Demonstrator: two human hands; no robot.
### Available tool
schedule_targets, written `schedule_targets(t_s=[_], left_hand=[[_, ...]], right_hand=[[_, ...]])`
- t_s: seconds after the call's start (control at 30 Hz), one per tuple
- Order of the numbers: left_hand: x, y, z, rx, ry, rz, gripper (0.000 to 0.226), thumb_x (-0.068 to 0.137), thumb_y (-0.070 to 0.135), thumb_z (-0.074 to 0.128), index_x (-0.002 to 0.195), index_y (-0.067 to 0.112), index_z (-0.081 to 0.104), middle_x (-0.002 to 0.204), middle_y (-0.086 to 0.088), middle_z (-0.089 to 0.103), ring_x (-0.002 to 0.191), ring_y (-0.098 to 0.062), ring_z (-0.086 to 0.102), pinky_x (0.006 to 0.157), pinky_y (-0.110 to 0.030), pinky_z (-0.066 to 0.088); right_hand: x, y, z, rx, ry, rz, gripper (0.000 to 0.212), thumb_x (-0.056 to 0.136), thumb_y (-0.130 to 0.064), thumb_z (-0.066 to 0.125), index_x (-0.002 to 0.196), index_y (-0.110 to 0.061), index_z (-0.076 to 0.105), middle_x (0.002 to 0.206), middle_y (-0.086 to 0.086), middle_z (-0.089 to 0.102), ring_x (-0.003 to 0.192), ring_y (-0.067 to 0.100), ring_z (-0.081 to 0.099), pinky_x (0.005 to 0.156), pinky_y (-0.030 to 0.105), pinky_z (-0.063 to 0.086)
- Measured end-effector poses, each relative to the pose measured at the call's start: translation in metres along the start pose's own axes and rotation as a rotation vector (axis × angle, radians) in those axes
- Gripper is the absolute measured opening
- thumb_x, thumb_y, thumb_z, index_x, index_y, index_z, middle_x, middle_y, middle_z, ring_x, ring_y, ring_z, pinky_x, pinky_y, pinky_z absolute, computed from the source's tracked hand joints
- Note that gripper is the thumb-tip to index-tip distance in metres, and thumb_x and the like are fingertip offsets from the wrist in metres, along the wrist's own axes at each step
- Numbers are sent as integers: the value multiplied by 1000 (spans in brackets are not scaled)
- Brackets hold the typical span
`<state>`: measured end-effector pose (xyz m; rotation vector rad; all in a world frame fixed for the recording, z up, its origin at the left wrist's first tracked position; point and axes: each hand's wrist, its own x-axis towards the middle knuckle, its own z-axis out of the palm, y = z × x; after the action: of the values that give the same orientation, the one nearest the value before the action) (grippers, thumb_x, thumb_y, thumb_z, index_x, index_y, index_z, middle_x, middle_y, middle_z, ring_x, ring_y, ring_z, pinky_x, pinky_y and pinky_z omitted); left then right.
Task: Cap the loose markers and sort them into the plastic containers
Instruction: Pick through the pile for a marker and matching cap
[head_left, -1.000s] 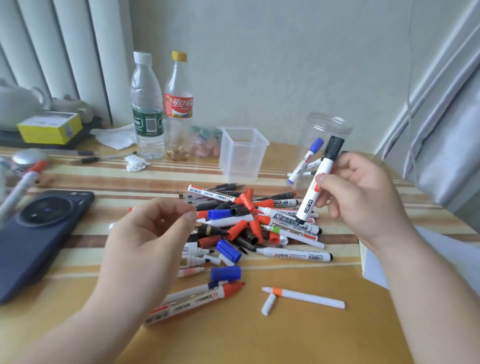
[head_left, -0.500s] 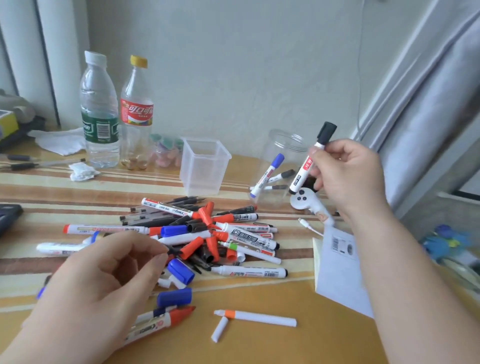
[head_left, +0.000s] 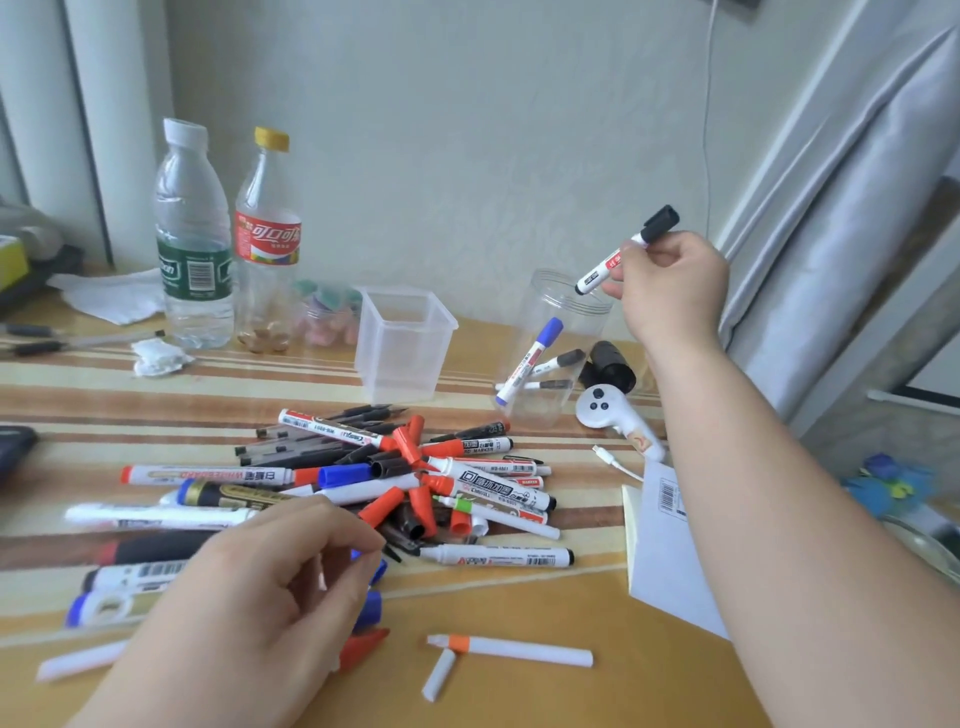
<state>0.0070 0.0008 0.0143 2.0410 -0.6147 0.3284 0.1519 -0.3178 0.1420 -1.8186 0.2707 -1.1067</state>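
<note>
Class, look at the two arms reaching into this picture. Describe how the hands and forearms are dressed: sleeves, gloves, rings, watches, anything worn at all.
Both are bare. The left hand wears no glove and no ring that shows, and what is visible of its wrist has no band. The right hand is also ungloved, and its forearm runs to the picture's edge with no sleeve, watch or bracelet. No nail polish can be made out.

Yellow-capped clear plastic bottle (head_left: 267, 244): red label reads 可口可乐. Long white red-ended marker (head_left: 208, 475) in pile: "WHITEBOARD", upside down. White black-tipped marker (head_left: 498, 556) at pile's front: red "A" logo, rest illegible. Green-labelled water bottle (head_left: 193, 244): barcode, text unreadable.
</note>
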Motion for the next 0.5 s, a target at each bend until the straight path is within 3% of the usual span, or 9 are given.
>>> schedule_targets(t_s=[0.13, 0.2, 0.27, 0.37, 0.43, 0.5], left_hand=[[6, -14, 7, 112, 9, 35, 21, 78, 24, 73, 79, 44, 65, 74, 18, 59, 55, -3, 54, 49, -10, 40], [5, -14, 9, 101, 18, 31, 16, 78, 29, 70, 81, 44, 64, 76, 20, 59, 56, -2, 54, 49, -13, 41], [5, -15, 10, 114, 6, 10, 17, 82, 29, 71, 79, 44, 65, 79, 23, 60, 58, -2, 55, 52, -17, 44], [4, -13, 10, 114, -21, -6, 19, 83, 28, 74, 80, 44, 65, 83, 24, 60, 62, -3, 57, 56, -16, 45], [4, -11, 9, 109, -40, -12, 10, 82, 34, 67, 82, 44, 65, 85, 25, 59, 62, -3, 57, 57, -15, 45], [3, -11, 9, 107, -49, -29, 11, 85, 33, 67, 83, 43, 65, 86, 25, 59, 63, -2, 58, 58, -19, 46]], right_hand=[[4, 14, 12, -91, -109, 109, 11, 87, -9, 64, 97, -13, 60, 92, 4, 69, 60, 13, 73, 74, 43, 63], [1, 19, 9, -231, -96, 69, 25, 83, -13, 63, 107, -17, 62, 97, -1, 69, 73, 14, 71, 78, 29, 60], [-12, 19, 1, -360, -64, -40, 26, 83, -14, 63, 109, -17, 65, 101, 0, 70, 82, 11, 63, 73, 12, 47], [-43, 12, -7, -379, -106, -159, 20, 83, -13, 65, 102, -15, 69, 94, 1, 70, 74, 8, 58, 71, 13, 45], [-71, 3, -12, -436, -368, -137, 10, 84, -14, 71, 93, -19, 71, 81, -7, 68, 64, 2, 56, 63, 10, 44], [-102, -6, -20, -591, -789, -92, 9, 82, -21, 78, 86, -26, 71, 71, -13, 66, 58, -4, 56, 57, 11, 41]])
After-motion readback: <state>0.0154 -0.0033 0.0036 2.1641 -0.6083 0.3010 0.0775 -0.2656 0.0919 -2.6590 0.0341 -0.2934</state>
